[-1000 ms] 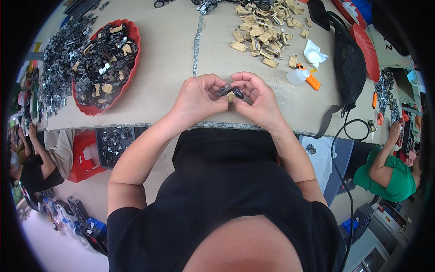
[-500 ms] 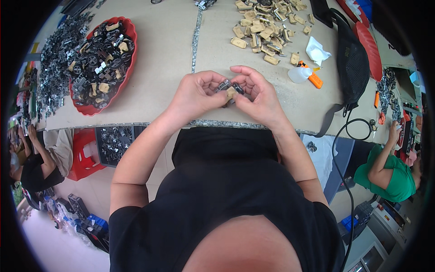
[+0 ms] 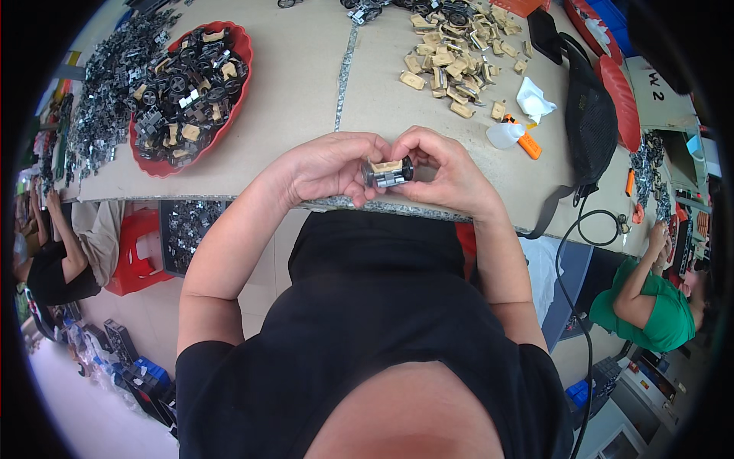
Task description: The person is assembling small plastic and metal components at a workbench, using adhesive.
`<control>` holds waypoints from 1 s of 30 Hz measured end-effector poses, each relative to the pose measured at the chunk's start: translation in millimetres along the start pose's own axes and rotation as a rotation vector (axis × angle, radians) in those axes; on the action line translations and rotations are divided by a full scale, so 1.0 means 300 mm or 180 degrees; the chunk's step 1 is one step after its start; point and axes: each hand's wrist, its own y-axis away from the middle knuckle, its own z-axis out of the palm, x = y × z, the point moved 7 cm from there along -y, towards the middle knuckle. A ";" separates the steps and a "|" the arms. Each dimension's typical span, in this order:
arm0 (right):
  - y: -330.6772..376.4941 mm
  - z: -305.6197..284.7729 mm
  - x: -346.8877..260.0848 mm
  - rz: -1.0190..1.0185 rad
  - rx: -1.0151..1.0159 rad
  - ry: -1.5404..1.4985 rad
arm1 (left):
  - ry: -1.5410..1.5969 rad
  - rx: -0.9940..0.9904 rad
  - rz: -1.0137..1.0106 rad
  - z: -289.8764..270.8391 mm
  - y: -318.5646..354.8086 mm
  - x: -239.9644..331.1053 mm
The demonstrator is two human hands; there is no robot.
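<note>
Between my two hands, above the table's near edge, is a small toy car chassis (image 3: 388,177) with black wheels, a tan part and a silver-grey block. My left hand (image 3: 325,164) grips its left end, fingers bent around the wheel side. On the other end, my right hand (image 3: 451,174) pinches it by the black wheel with thumb and forefinger. The fingers partly cover its ends. Beyond my hands lies a pile of tan parts (image 3: 457,67). To the left stands a red scalloped basket (image 3: 246,73) full of black, grey and tan pieces.
A heap of dark grey parts (image 3: 103,99) spreads along the far left. On the right lie a white bottle (image 3: 503,136), an orange tool (image 3: 529,145), crumpled white paper (image 3: 534,101) and a black bag (image 3: 592,115) with a strap. Co-workers sit at both sides.
My hands have turned the toy car chassis so its grey block and wheels show, and brought it slightly nearer the table edge. The view has shifted a little.
</note>
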 end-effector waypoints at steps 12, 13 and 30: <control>0.015 0.014 0.101 0.0782 -0.0054 -0.0204 | -0.5194 0.0691 0.2009 0.122 0.081 0.149; 0.014 0.012 0.093 0.0797 -0.0042 -0.0160 | -0.5238 0.0711 0.1977 0.119 0.079 0.151; 0.001 -0.001 0.068 0.0430 0.0220 0.0345 | -0.4939 0.0623 0.2595 0.073 0.048 0.138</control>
